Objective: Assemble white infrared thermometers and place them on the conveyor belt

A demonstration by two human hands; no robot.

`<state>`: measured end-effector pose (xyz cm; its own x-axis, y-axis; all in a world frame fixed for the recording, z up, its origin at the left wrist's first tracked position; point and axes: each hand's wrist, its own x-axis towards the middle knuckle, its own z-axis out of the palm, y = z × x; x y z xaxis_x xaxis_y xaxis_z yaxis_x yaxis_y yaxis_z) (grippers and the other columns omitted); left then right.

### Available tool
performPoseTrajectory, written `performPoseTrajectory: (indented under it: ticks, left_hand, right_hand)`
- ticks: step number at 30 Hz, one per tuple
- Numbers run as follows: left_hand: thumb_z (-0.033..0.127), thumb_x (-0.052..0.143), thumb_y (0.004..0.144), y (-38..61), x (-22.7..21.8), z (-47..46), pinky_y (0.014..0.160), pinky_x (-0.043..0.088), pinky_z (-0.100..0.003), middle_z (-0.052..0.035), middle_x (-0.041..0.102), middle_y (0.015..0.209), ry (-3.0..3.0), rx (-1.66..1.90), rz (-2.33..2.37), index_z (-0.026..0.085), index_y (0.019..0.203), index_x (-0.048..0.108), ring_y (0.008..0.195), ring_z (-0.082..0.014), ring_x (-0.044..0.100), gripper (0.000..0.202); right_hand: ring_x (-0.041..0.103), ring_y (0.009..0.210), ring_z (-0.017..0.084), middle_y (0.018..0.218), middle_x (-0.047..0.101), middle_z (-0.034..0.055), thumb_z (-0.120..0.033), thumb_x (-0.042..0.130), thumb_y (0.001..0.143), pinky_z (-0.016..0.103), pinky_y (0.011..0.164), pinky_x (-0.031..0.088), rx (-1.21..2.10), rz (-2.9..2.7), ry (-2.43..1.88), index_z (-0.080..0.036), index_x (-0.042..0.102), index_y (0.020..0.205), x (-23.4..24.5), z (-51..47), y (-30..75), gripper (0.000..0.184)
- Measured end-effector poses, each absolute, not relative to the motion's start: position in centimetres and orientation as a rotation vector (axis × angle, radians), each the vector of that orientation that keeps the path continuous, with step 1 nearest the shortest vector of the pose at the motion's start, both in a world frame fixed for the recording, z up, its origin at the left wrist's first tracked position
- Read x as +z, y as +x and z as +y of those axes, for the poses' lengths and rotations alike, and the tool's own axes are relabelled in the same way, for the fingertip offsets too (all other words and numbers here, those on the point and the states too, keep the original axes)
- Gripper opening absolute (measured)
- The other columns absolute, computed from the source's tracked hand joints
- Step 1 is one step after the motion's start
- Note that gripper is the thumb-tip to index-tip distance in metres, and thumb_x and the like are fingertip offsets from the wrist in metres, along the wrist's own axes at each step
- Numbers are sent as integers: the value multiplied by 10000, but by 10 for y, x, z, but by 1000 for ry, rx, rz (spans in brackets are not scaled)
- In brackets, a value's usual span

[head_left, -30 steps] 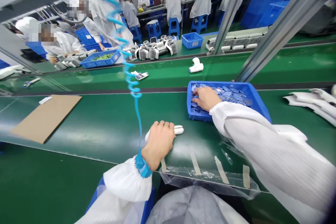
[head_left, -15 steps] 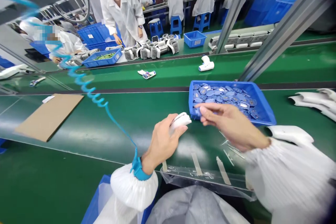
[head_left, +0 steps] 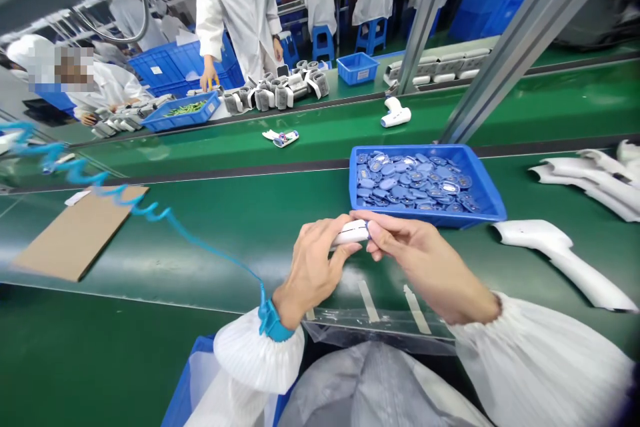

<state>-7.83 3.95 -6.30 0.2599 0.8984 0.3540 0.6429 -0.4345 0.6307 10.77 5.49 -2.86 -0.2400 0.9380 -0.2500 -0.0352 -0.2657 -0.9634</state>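
My left hand (head_left: 313, 267) is closed around a white plastic shell piece (head_left: 350, 234), held a little above the green belt. My right hand (head_left: 417, 260) meets it from the right, its thumb and fingers pinched against the shell's end; a small blue part taken from the tray is hidden between the fingers. Just behind both hands stands a blue tray (head_left: 480, 190) full of small blue-grey parts (head_left: 410, 180). A blue wrist strap (head_left: 273, 320) with a coiled cord (head_left: 100, 180) runs off my left wrist.
White thermometer-shaped housings lie at the right: one (head_left: 563, 257) close by, several (head_left: 590, 177) farther back. A cardboard sheet (head_left: 75, 230) lies on the left. Another white housing (head_left: 395, 113) and a small part (head_left: 280, 139) ride the far belt. Co-workers in white coats stand and sit beyond.
My right hand left the blue tray and came over to the white shell. My left hand lifted the shell off the belt, and both hands now meet on it.
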Motion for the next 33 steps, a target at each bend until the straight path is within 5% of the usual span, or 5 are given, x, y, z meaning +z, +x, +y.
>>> performPoseTrajectory:
  ticks: [8, 12, 23, 30, 33]
  left_hand:
    - [338, 545, 1016, -70, -74, 40, 782, 435, -376, -47, 777, 948, 2344, 974, 1409, 189, 1087, 690, 802, -209, 690, 219]
    - [382, 542, 1020, -67, -79, 32, 813, 441, -359, -32, 748, 913, 2187, 1010, 1526, 211, 1013, 699, 860, -201, 649, 232]
    - [371, 523, 976, -44, -104, 43, 591, 340, -313, 3, 490, 528, 1895, 1165, 1974, 208, 527, 411, 533, -130, 418, 491]
    - [507, 510, 999, -64, -100, 25, 857, 510, -331, -81, 718, 991, 1623, 1349, 1581, 188, 846, 646, 931, -197, 663, 379]
    - [532, 438, 1028, -63, -108, 26, 699, 516, -306, -30, 630, 681, 1311, 1543, 1634, 205, 666, 527, 665, -159, 618, 496]
  right_hand:
    - [573, 566, 144, 650, 646, -15, -432, 482, 1019, 293, 670, 482, 886, -1822, -1378, -223, 721, 1161, -54, 37, 111, 348]
    - [653, 731, 174, 874, 719, 7, -435, 481, 1023, 303, 714, 487, 834, -1923, -1465, -264, 662, 1144, -64, 27, 129, 277]
    - [540, 629, 160, 897, 577, 50, -473, 298, 1077, 298, 562, 403, 651, -2150, -1413, -203, 616, 1062, -88, -7, 120, 418]
    - [404, 526, 142, 643, 516, 13, -682, 343, 965, 295, 526, 305, 1507, -1438, -1721, -225, 532, 757, -87, 11, 122, 536]
    - [291, 454, 115, 567, 439, -37, -755, 368, 921, 274, 475, 223, 1992, -1252, -1636, -225, 540, 788, -90, 15, 115, 573]
